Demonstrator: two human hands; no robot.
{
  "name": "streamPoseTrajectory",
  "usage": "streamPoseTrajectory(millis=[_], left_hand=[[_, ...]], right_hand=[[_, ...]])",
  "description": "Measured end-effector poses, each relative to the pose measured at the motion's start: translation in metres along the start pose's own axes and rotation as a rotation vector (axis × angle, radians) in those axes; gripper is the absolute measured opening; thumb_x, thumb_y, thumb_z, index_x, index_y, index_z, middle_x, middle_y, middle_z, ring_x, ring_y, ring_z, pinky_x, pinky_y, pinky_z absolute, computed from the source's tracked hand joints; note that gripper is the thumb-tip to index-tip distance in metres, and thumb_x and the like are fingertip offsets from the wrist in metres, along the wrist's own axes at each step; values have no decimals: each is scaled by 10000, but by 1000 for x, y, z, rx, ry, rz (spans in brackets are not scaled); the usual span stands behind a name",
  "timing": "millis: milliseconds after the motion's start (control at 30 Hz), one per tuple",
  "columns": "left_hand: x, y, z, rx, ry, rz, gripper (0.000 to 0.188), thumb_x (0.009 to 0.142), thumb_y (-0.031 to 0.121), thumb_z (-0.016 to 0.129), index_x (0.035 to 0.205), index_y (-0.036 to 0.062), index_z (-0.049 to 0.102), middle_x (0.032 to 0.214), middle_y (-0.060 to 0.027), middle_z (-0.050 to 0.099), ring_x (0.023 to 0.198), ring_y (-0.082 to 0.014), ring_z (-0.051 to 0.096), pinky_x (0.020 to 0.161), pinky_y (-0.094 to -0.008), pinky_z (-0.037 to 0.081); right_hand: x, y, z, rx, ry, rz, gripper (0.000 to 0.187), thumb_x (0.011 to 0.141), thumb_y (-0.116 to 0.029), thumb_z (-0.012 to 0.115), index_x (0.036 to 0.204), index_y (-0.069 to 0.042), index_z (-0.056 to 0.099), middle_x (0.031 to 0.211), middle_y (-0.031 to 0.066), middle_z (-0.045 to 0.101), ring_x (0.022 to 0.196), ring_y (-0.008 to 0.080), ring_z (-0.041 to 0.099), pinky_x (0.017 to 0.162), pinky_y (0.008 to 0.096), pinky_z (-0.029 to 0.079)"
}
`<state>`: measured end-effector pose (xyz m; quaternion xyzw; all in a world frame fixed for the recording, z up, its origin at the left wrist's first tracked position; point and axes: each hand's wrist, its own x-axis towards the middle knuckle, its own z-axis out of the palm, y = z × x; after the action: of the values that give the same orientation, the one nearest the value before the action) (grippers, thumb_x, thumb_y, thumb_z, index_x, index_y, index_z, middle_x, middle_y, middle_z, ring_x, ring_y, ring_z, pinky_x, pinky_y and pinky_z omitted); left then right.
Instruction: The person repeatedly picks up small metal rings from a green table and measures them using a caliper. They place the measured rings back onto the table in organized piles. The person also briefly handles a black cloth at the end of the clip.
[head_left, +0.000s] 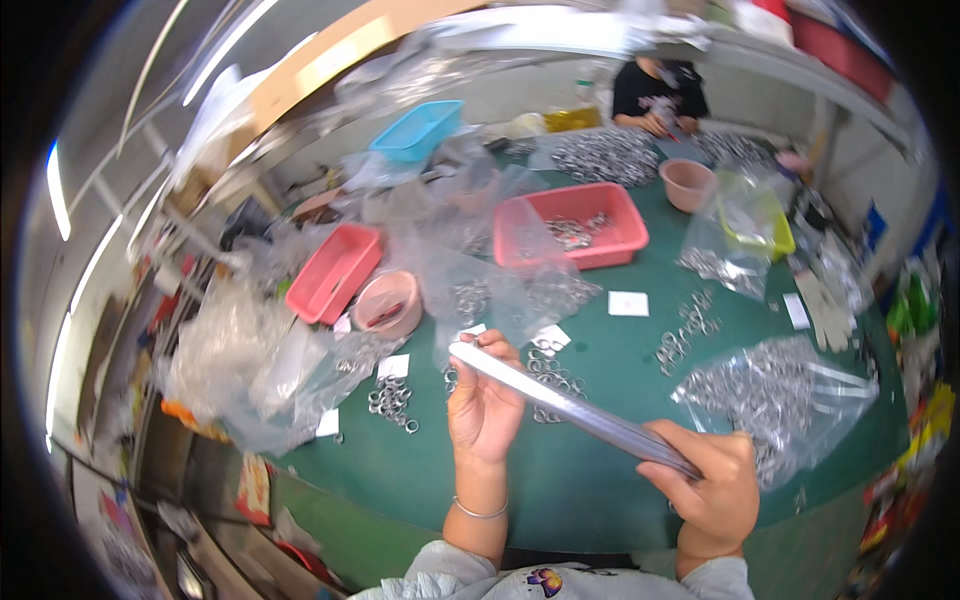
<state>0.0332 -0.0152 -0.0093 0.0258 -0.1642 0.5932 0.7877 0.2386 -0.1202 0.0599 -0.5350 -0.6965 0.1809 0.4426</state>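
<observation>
A long, shiny silvery bar [570,404] slants across in front of me, its near right end lower than its left tip. My right hand [712,482] is closed around the lower right end. At the other end, my left hand [487,400] is raised with its fingers curled at the bar's tip; whether a small piece is also pinched there I cannot make out. Beneath the bar, small metal rings [553,376] lie loose on the green table [600,480]. Another group of rings [391,400] lies left of my left hand, next to a white card [393,366].
A clear bag [775,400] full of metal pieces lies at right. Pink trays [620,250], a round pink tub [412,318], a blue basket [420,130] and heaped plastic bags [240,350] stand beyond and left. Across the table sits a person [660,95] beside a metal pile [605,155].
</observation>
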Motion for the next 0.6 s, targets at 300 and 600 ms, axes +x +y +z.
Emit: streamPoseTrajectory(millis=[300,600], left_hand=[[-15,2,24,324,5,167,244,826,275,628,985,111,543,945,-5,433,878,-123,446,835,-299,369],[-22,-11,17,772,-97,162,319,816,204,663,1053,13,568,1024,-109,568,951,-201,531,884,-360,409]], right_hand=[[2,2,4,32,-178,-71,243,660,-92,681,863,31,629,536,81,531,430,135,498,441,236,378],[1,4,5,2,-107,-69,281,667,-141,694,861,49,623,524,82,513,410,135,468,428,242,355]])
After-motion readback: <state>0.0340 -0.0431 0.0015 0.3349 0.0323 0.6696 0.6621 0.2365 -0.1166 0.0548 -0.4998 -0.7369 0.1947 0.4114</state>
